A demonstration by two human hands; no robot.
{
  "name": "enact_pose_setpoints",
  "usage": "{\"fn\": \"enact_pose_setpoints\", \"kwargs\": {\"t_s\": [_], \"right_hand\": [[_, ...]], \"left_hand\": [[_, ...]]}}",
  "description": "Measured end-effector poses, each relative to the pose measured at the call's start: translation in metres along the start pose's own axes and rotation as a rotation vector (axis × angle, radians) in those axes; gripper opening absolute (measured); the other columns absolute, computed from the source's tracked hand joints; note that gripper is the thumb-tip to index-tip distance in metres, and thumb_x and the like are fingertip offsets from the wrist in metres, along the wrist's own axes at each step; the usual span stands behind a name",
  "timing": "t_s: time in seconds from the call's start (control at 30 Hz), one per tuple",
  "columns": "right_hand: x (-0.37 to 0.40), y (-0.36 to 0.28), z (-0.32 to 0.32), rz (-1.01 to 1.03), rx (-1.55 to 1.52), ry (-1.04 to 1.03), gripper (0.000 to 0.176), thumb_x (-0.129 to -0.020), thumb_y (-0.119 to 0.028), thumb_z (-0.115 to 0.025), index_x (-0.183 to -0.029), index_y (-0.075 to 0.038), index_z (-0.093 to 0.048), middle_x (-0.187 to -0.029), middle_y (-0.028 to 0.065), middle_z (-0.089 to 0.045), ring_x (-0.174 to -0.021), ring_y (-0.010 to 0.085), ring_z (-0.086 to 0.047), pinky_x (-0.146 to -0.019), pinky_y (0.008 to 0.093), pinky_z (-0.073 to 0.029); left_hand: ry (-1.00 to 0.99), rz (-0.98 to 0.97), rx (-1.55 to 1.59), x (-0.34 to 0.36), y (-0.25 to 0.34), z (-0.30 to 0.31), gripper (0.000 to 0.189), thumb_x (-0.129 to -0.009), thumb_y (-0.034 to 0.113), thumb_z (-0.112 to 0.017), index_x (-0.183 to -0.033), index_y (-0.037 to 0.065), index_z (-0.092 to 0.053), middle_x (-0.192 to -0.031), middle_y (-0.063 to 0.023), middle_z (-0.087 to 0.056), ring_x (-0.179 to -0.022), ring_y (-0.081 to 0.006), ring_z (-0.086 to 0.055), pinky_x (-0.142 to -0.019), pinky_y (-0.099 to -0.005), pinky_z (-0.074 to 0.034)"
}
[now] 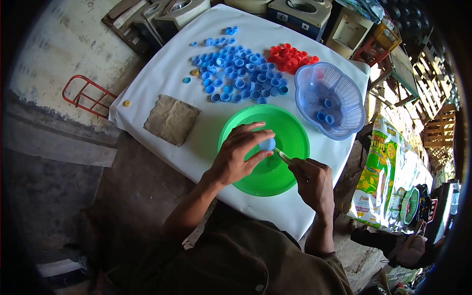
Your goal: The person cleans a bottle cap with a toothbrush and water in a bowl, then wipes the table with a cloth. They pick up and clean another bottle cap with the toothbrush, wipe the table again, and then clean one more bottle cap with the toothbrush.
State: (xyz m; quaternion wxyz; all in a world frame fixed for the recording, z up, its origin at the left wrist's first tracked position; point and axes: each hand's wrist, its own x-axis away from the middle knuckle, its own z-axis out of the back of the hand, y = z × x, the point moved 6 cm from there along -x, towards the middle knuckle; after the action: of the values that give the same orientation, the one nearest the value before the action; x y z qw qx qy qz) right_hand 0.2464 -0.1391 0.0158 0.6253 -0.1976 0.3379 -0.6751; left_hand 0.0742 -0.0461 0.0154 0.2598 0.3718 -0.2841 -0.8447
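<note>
My left hand (pixel 241 150) is closed on a blue bottle cap (pixel 267 144), gripped between thumb and fingers above the green basin (pixel 235 118). In my right hand (pixel 313 179) is a slim white-and-green stick that looks like a toothbrush (pixel 283 156). Its far end meets the cap, and whatever bristles it has are hidden there. The basin seems to hold some water. To the right of the basin stands a blue-purple plastic basket (pixel 339 81) with several blue caps (pixel 328 103) inside.
Many loose blue caps (pixel 241 73) and a heap of red caps (pixel 291 59) lie on the white-covered table (pixel 147 88). A grey-brown cloth (pixel 172 120) rests at left. Stove-like units (pixel 300 14) stand behind the table; a red metal frame (pixel 88 96) leans at left.
</note>
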Motion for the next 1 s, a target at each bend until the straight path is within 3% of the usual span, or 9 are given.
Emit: {"fn": "enact_pose_setpoints", "kwargs": {"t_s": [0.1,0.23,0.37,0.5,0.6,0.63,0.8,0.9,1.0], "right_hand": [[0.001,-0.004,-0.002,0.026,0.015,0.012,0.010,-0.085,-0.010,-0.069,-0.093,-0.005,-0.072,-0.074,0.0144,-0.066,-0.061,0.0335,-0.063,-0.056,0.0408,-0.047],[-0.002,0.001,-0.005,0.029,-0.029,0.000,0.011,-0.085,-0.011,-0.069,-0.093,-0.004,-0.072,-0.073,0.0141,-0.066,-0.061,0.0332,-0.063,-0.055,0.0404,-0.047],[-0.005,-0.004,-0.003,0.081,0.005,0.003,0.012,-0.085,-0.012,-0.069,-0.093,-0.004,-0.073,-0.072,0.0140,-0.066,-0.060,0.0331,-0.063,-0.055,0.0405,-0.047],[-0.007,-0.004,0.001,0.028,-0.020,-0.009,0.012,-0.085,-0.012,-0.070,-0.094,-0.004,-0.073,-0.071,0.0143,-0.066,-0.060,0.0329,-0.063,-0.055,0.0406,-0.047],[-0.005,-0.010,0.004,0.077,-0.002,0.004,0.012,-0.085,-0.012,-0.070,-0.094,-0.004,-0.073,-0.071,0.0148,-0.065,-0.060,0.0333,-0.063,-0.055,0.0408,-0.047],[-0.006,-0.007,0.002,0.074,-0.022,-0.002,0.012,-0.085,-0.012,-0.070,-0.094,-0.004,-0.073,-0.071,0.0150,-0.065,-0.060,0.0334,-0.063,-0.055,0.0408,-0.047],[-0.004,0.002,-0.002,0.031,-0.027,-0.029,0.011,-0.085,-0.011,-0.069,-0.093,-0.004,-0.073,-0.072,0.0156,-0.065,-0.061,0.0338,-0.063,-0.056,0.0414,-0.048],[-0.004,-0.002,-0.001,0.082,0.006,-0.036,0.011,-0.085,-0.010,-0.069,-0.093,-0.004,-0.073,-0.072,0.0157,-0.066,-0.062,0.0342,-0.063,-0.057,0.0415,-0.048],[-0.007,0.007,-0.008,0.058,-0.093,-0.009,0.011,-0.085,-0.011,-0.069,-0.092,-0.005,-0.073,-0.071,0.0152,-0.065,-0.063,0.0342,-0.063,-0.057,0.0416,-0.048]], "left_hand": [[-0.206,-0.027,-0.071,0.004,-0.001,-0.016,0.038,-0.082,0.005,-0.075,-0.118,0.004,-0.064,-0.120,-0.0137,-0.067,-0.118,-0.0313,-0.062,-0.096,-0.0415,-0.052],[0.088,0.037,0.206,-0.009,0.004,0.018,0.042,-0.081,0.005,-0.075,-0.121,0.007,-0.063,-0.122,-0.0119,-0.066,-0.125,-0.0301,-0.057,-0.103,-0.0440,-0.047],[-0.318,-0.028,-0.067,0.004,0.000,-0.023,0.044,-0.081,0.007,-0.076,-0.122,0.007,-0.062,-0.120,-0.0104,-0.068,-0.122,-0.0316,-0.059,-0.102,-0.0437,-0.048],[-0.009,0.007,0.170,-0.019,0.016,0.020,0.042,-0.081,0.011,-0.076,-0.121,0.007,-0.064,-0.124,-0.0078,-0.066,-0.123,-0.0296,-0.058,-0.106,-0.0445,-0.045],[-0.312,-0.057,-0.121,-0.005,0.013,-0.014,0.040,-0.082,0.010,-0.076,-0.120,0.007,-0.065,-0.121,-0.0102,-0.067,-0.121,-0.0293,-0.060,-0.103,-0.0437,-0.047],[-0.445,0.105,0.024,0.000,0.008,-0.024,0.039,-0.082,0.010,-0.075,-0.120,0.007,-0.065,-0.120,-0.0112,-0.068,-0.121,-0.0297,-0.060,-0.104,-0.0439,-0.047],[-0.029,0.112,0.260,-0.018,0.015,0.016,0.036,-0.083,0.009,-0.074,-0.118,0.006,-0.065,-0.122,-0.0097,-0.067,-0.123,-0.0288,-0.058,-0.105,-0.0441,-0.047],[-0.385,-0.025,-0.073,-0.003,0.018,-0.024,0.037,-0.081,0.008,-0.075,-0.117,0.008,-0.066,-0.123,-0.0087,-0.067,-0.127,-0.0283,-0.055,-0.105,-0.0431,-0.046],[-0.334,-0.053,-0.097,-0.006,0.012,-0.013,0.036,-0.081,0.008,-0.076,-0.116,0.007,-0.066,-0.123,-0.0090,-0.067,-0.127,-0.0284,-0.056,-0.104,-0.0426,-0.047]]}}
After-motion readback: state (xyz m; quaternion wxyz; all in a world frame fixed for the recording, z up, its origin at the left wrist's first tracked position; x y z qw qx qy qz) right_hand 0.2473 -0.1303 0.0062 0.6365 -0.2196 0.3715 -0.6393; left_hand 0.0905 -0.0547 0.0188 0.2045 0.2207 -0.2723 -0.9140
